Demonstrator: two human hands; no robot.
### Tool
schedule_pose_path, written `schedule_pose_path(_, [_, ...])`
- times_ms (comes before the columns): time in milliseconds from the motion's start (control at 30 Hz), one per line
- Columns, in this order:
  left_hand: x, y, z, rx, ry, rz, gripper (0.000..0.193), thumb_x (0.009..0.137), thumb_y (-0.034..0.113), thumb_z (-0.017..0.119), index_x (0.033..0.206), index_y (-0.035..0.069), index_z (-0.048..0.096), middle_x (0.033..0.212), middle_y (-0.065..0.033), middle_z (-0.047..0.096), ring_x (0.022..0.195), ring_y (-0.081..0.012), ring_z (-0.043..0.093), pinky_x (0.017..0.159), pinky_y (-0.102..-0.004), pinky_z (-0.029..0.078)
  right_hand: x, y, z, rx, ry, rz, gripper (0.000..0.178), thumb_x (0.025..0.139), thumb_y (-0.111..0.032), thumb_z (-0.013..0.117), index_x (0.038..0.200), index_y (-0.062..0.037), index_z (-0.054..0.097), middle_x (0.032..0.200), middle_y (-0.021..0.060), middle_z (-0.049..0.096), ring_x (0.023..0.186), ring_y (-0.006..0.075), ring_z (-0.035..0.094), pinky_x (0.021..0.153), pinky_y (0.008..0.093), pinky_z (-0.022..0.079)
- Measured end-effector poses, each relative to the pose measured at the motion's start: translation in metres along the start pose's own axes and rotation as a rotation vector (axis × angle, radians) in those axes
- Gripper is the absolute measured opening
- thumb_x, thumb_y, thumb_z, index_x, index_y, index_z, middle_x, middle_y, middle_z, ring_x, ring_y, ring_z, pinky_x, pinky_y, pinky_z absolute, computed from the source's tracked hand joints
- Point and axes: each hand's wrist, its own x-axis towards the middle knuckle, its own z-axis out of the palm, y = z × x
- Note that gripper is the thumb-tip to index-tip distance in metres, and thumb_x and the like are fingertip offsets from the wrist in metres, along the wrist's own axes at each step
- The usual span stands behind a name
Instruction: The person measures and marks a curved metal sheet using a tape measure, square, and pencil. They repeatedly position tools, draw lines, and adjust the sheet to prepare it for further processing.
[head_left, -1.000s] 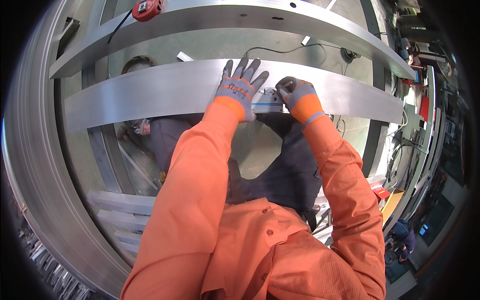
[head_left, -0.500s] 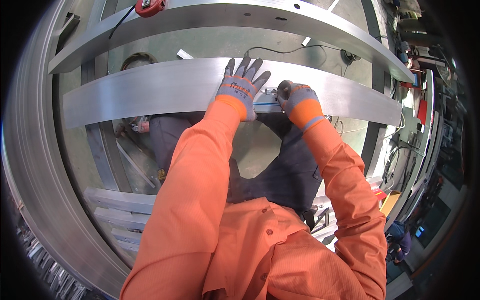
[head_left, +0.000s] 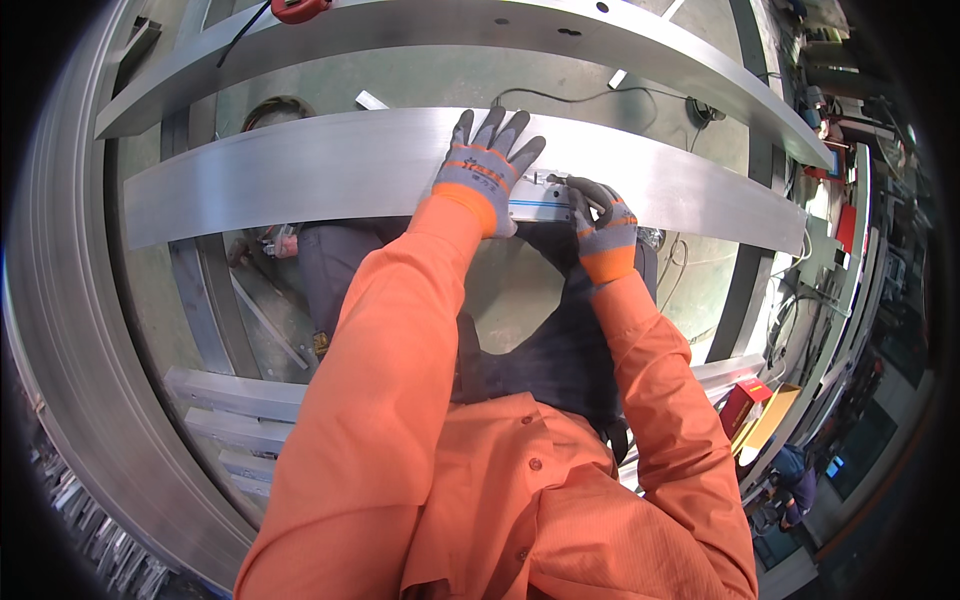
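Note:
My left hand (head_left: 482, 172), in a grey and orange glove, lies flat with spread fingers on a broad, smooth aluminium profile (head_left: 300, 175). Beside it, partly under its palm, a small metal plate with a blue stripe (head_left: 540, 205) rests along the profile's near edge. A small silvery fitting (head_left: 540, 180) shows just above the stripe. My right hand (head_left: 605, 215), gloved alike, is at the plate's right end. Its index finger reaches toward the fitting, and a gap separates it from the thumb. Nothing can be made out between those fingers.
A second aluminium beam (head_left: 450, 32) with holes runs across farther away, bearing a red tape measure (head_left: 300, 8). Dark steel supports (head_left: 742, 300) stand beneath. Stacked profiles (head_left: 235, 395) lie at lower left. A cable (head_left: 600, 92) trails over the floor. Red and yellow boxes (head_left: 745, 405) sit at right.
My right hand has drawn back slightly right and down from the fitting, its fingers loosening from a closed grip and uncovering more of the plate. My left hand stays on the profile.

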Motion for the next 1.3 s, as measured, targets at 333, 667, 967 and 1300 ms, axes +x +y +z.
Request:
schedule_pose_path(333, [0.000,0.001,-0.004,0.032,-0.026,-0.005,0.119,0.069,0.056,0.082,0.170,0.028,0.025,0.178,-0.0110,0.016,0.163,-0.0342,0.017,0.131,-0.0574,0.011,-0.002,-0.015,0.013,0.309,0.095,0.154,0.019,0.101,-0.011,0.070,0.115,-0.0001,0.077,0.105,0.0162,0.077,0.098,0.0236,0.074,0.090,0.0341,0.057])
schedule_pose_path(667, [-0.001,0.003,-0.009,0.003,-0.035,-0.007,0.118,0.069,0.050,0.081,0.170,0.029,0.025,0.178,-0.0106,0.017,0.163,-0.0341,0.016,0.132,-0.0575,0.010,-0.002,-0.010,0.016,0.156,0.068,0.085,0.024,0.091,-0.015,0.072,0.114,-0.0118,0.080,0.109,0.0140,0.076,0.104,0.0388,0.069,0.093,0.0454,0.055])
schedule_pose_path(967, [0.000,0.002,-0.004,0.009,-0.007,-0.006,0.116,0.069,0.049,0.081,0.169,0.029,0.026,0.177,-0.0104,0.017,0.163,-0.0343,0.017,0.132,-0.0572,0.011,0.002,-0.014,0.012,0.079,0.032,0.049,0.023,0.095,-0.024,0.070,0.115,-0.0145,0.077,0.109,0.0119,0.076,0.104,0.0382,0.068,0.091,0.0456,0.055])
schedule_pose_path(1300, [-0.001,0.003,-0.006,0.006,-0.031,-0.021,0.116,0.069,0.048,0.082,0.169,0.030,0.026,0.177,-0.0096,0.017,0.163,-0.0337,0.017,0.132,-0.0567,0.011,0.011,-0.031,-0.009,-0.125,-0.033,0.050,0.018,0.096,-0.015,0.070,0.111,-0.0088,0.077,0.105,0.0152,0.076,0.099,0.0349,0.072,0.088,0.0433,0.057])
